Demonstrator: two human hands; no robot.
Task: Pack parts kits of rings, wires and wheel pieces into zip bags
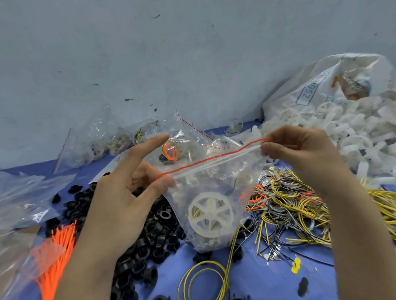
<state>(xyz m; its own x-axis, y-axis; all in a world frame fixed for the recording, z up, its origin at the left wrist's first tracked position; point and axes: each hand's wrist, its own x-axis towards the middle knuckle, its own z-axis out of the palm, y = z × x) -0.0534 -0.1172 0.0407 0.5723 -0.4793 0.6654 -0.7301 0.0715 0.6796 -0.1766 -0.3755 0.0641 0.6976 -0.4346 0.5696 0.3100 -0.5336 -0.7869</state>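
Zip bag [207, 194] held aloft, left hand [122, 197] and right hand [302, 150] pinching opposite seal ends.

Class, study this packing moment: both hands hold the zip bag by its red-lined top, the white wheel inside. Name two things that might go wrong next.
1. The zip bag is held only at the two ends of its strip by the left hand and right hand; the middle may stay unsealed.
2. The white wheel weighs down the bag's bottom, which hangs over the black rings, so a slipped pinch could drop the kit into that pile.
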